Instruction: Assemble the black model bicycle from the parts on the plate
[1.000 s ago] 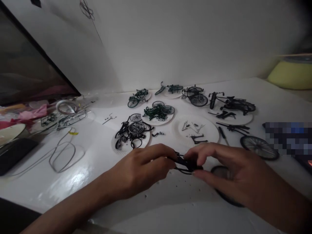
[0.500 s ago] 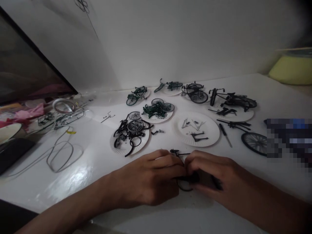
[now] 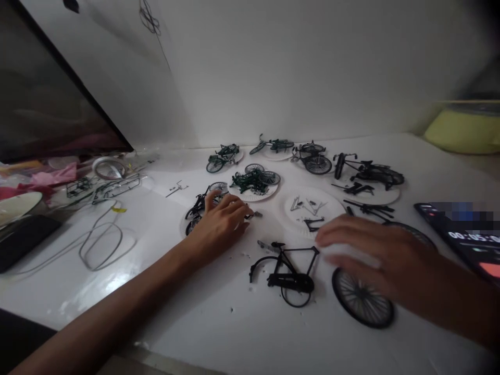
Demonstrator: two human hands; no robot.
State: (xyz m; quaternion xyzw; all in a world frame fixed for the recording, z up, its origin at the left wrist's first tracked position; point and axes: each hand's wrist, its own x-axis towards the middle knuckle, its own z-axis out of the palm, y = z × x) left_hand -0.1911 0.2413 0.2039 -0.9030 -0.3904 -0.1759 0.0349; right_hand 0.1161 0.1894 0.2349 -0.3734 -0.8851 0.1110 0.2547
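Observation:
A small black model bicycle frame (image 3: pixel 289 271) lies flat on the white table (image 3: pixel 164 312) between my hands, and neither hand touches it. A loose spoked wheel (image 3: pixel 362 299) lies just to its right. My left hand (image 3: pixel 221 219) rests over a paper plate of black bicycle parts (image 3: pixel 190 221), thumb apart, fingertips stretched to some small grey pieces (image 3: pixel 257 213). My right hand (image 3: pixel 371 250), slightly blurred, hovers palm down with fingers extended above the loose wheel and holds nothing. A second wheel (image 3: pixel 420 234) shows partly behind it.
Further back stand paper plates with silver parts (image 3: pixel 330 205), green model bicycles (image 3: pixel 253 182) and black ones (image 3: pixel 367 172). A phone (image 3: pixel 464 239) lies at the right, a wire loop (image 3: pixel 101 245) and a dark screen (image 3: pixel 47 104) at the left.
Both hands have let go of the black frame, which now lies on the table. My left hand moved up to the parts plate; my right hand moved right, over the wheel.

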